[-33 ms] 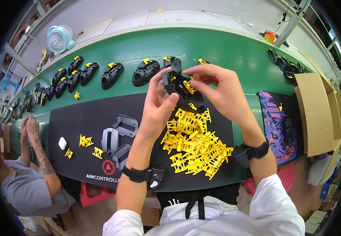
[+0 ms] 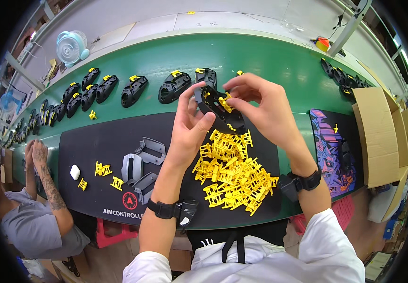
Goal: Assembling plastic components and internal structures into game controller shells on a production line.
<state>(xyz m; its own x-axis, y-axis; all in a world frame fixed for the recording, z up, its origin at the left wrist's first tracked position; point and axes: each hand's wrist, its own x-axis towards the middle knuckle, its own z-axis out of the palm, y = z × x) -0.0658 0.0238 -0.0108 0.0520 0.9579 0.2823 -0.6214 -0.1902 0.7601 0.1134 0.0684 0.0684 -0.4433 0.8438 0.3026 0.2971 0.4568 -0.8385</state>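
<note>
Cradling a black plastic shell in mid-air, the person's left hand was near the middle of the head view, its fingers curled round the shell's left side and its thumb on the near edge. The shell's hollow faced the camera, over the far end of a heap of yellow clips on a black mat, which lay on a green table. Opposite, the right hand had its fingers bent and slightly parted, the thumb tip at a yellow insert inside the shell; whether it pinched or only pushed, I could not tell. Grey covers lay left of the heap, and a row of black housings stood beyond the mat.

Done well, the step probably called for a firm left grip, the insert kept square to its seat, and light, even thumb pressure, so that its thin legs would not bend.

The left fingertips were partly hidden behind the shell, its dark interior blurred the seat, and at the left a co-worker's hands obscured whatever they were handling
</note>
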